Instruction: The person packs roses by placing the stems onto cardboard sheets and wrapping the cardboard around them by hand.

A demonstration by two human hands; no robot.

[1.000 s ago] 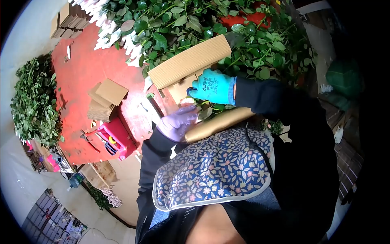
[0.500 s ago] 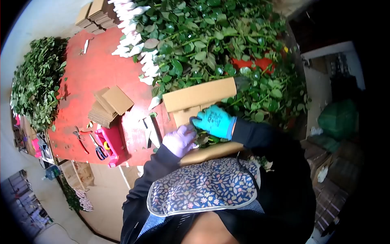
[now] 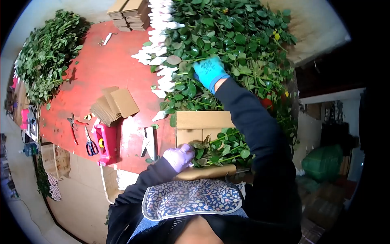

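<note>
My left hand [image 3: 178,157], in a lavender glove, has its fingers closed at the left end of leafy rose stems [image 3: 225,146]. These stems lie on an opened cardboard wrap [image 3: 203,119], whose near edge is rolled up in front of my apron. My right hand [image 3: 210,73], in a teal glove, reaches over the big heap of roses [image 3: 227,40]. Its fingers are bent together around a stem there, partly hidden by leaves. White sleeves [image 3: 156,53] cover the rose heads along the heap's left side.
On the red table [image 3: 109,65] lie cardboard pieces [image 3: 115,105], a pink tape dispenser [image 3: 105,144], scissors [image 3: 91,144], red-handled pruners [image 3: 74,126] and a white stapler-like tool [image 3: 149,143]. More cardboard [image 3: 130,16] is stacked at the back. Another leafy heap [image 3: 53,57] stands left.
My right hand has moved from the stems on the cardboard up to the rose heap. My left hand stays by the wrapped stems. The view has turned and shifted.
</note>
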